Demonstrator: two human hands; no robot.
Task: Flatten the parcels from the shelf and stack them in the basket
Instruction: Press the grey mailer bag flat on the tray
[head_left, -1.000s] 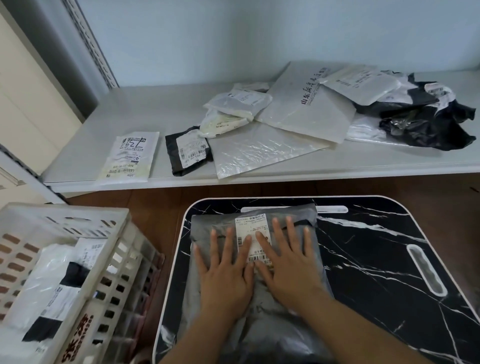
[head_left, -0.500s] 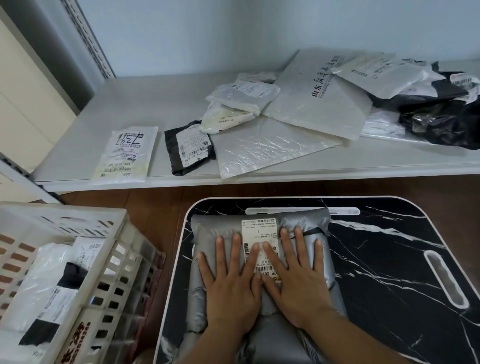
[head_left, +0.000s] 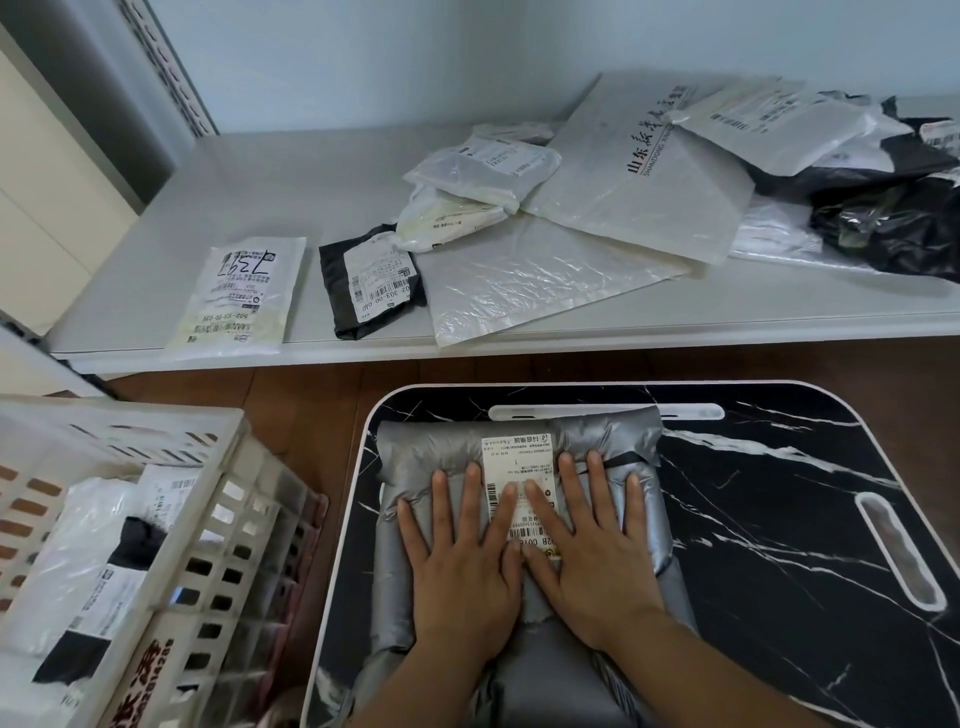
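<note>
Ok so both my hands are flat, fingers straight and a bit spread, palms down, not curled round anything. Left hand and right hand sit side by side, thumbs touching in the middle, pressing on the grey parcel. The inner fingertips of each land on its white shipping label, which is stuck near the parcel's far end. The parcel lies on the black marble-look lap desk, on the left half, its far end right up against the slot along the desk's far edge, its near end running under my wrists toward the near edge. It's puffy around my hands, bulging at the far end and along the sides. The white basket is off the desk's left edge, with a few white and dark parcels lying in it. Beyond the desk's far edge is the white shelf, with a scatter of white, clear and black parcels on it, mostly toward its right end.
</note>
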